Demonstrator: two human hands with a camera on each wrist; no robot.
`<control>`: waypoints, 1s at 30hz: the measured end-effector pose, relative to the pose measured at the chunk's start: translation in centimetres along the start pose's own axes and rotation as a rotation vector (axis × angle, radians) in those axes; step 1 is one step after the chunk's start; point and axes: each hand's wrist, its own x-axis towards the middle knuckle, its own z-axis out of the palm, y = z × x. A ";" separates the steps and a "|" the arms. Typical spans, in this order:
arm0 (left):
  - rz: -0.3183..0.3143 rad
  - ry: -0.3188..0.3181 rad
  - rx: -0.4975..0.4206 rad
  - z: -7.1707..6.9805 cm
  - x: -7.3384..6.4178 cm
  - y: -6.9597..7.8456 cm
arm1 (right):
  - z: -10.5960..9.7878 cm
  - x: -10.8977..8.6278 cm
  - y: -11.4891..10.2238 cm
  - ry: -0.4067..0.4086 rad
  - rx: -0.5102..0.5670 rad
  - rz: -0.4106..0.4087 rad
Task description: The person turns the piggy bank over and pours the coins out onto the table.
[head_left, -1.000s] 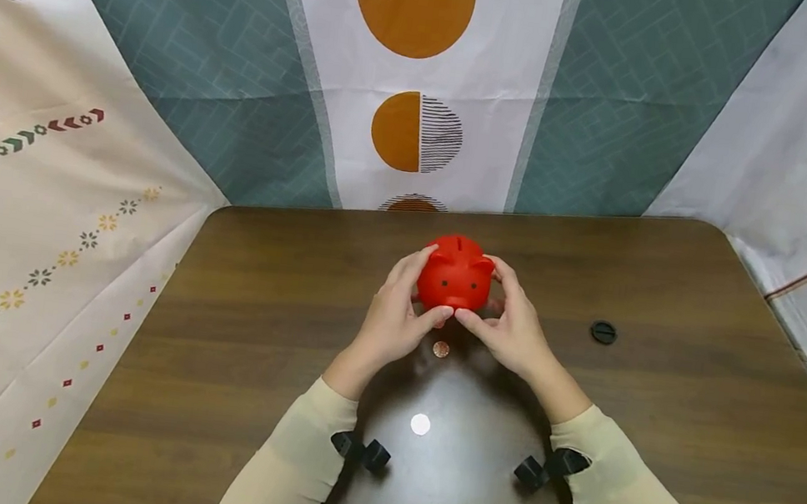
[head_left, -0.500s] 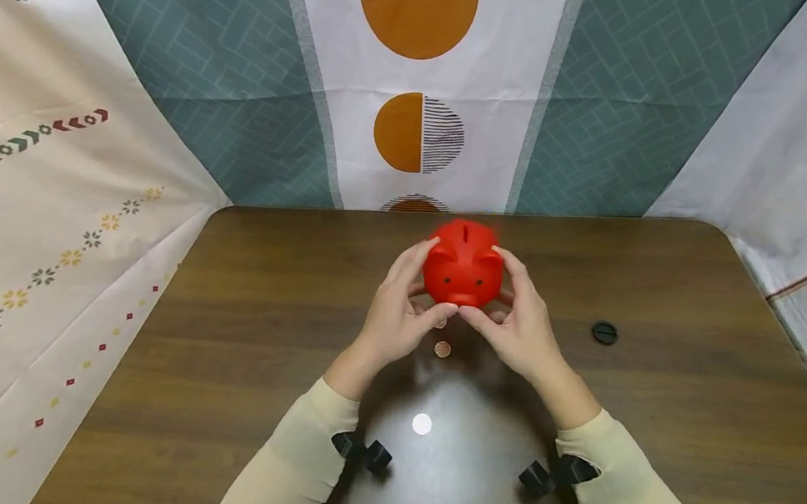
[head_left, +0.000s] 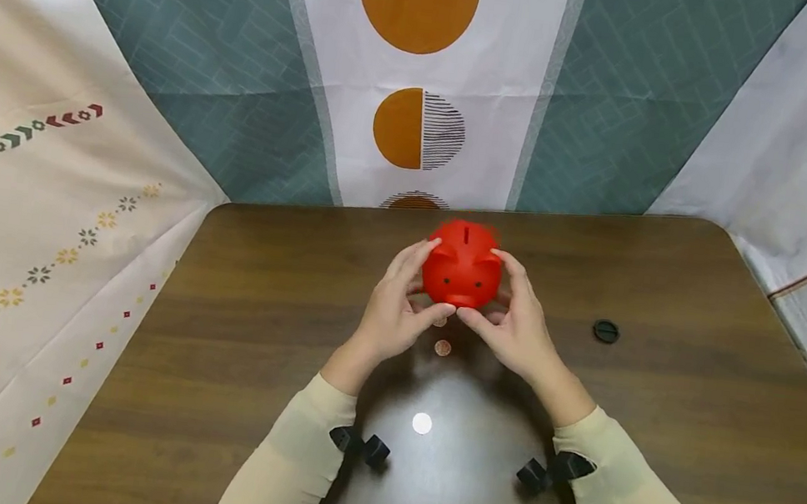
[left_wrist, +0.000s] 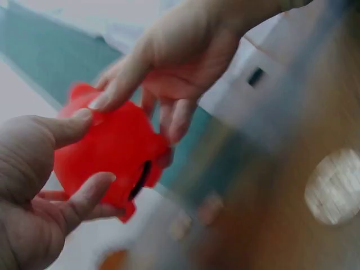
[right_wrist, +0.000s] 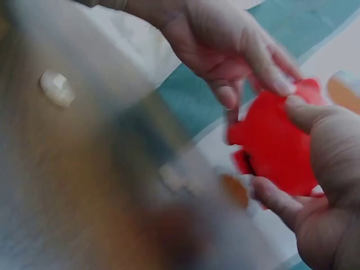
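A red piggy bank (head_left: 462,264) is held between both hands, over the far middle of the table, its face toward me and the coin slot on top. My left hand (head_left: 397,306) grips its left side, fingers around the flank and thumb at the snout. The right hand (head_left: 513,320) mirrors that grip on the other side, the two thumbs nearly meeting. In the left wrist view the piggy bank (left_wrist: 112,152) shows a dark opening between its feet. Just below the hands lies a copper coin (head_left: 442,348); a second coin (head_left: 439,321) is partly hidden by the thumbs.
On the brown wooden table (head_left: 250,334), a round black cap (head_left: 605,331) with a bar across it lies to the right. A bright white round spot (head_left: 422,423) shows nearer me. Small black cameras (head_left: 375,451) sit at both wrists. Patterned cloths hang behind the table.
Over the first half second, both hands raised the piggy bank and tilted it, so it looks larger and slightly farther up in view. Since then it has stayed nearly still.
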 end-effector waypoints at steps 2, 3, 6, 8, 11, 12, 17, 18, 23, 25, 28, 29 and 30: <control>-0.010 -0.009 -0.006 0.0 0.0 -0.3 | 0.2 0.0 1.3 -0.006 0.000 0.027; -0.002 -0.010 -0.013 0.1 -0.1 -0.5 | 0.3 -0.1 1.4 0.005 -0.004 0.019; 0.067 0.009 -0.054 0.4 -0.3 -0.2 | 0.5 -0.3 0.9 0.074 -0.031 -0.092; 0.106 0.024 -0.082 0.5 -0.4 -0.2 | 0.5 -0.4 -0.2 0.103 -0.041 -0.152; 0.104 0.027 -0.104 0.6 -0.4 -0.4 | 0.5 -0.5 -1.7 0.100 -0.042 -0.170; 0.102 0.025 -0.109 0.6 -0.4 -0.5 | 0.5 -0.5 -2.1 0.098 -0.035 -0.174; 0.088 0.009 -0.117 0.6 -0.2 -0.7 | 0.3 -0.4 -2.6 0.097 -0.015 -0.140; 0.069 0.005 -0.113 0.6 -0.2 -0.8 | 0.4 -0.4 -2.5 0.085 0.001 -0.108; -0.083 -0.025 -0.027 0.7 -0.3 -1.3 | 0.4 -0.4 -1.4 -0.011 0.092 0.108; -0.102 -0.027 -0.015 0.6 -0.3 -0.9 | 0.4 -0.3 -1.0 -0.016 0.096 0.128; -0.048 -0.003 -0.019 0.3 -0.2 0.4 | 0.2 0.0 -0.7 0.005 0.075 0.065; -0.030 0.012 -0.027 0.2 -0.1 0.8 | 0.1 0.2 -0.8 0.013 0.064 0.047; -0.020 0.025 -0.025 0.1 -0.1 1.1 | 0.1 0.3 -1.0 0.014 0.053 0.037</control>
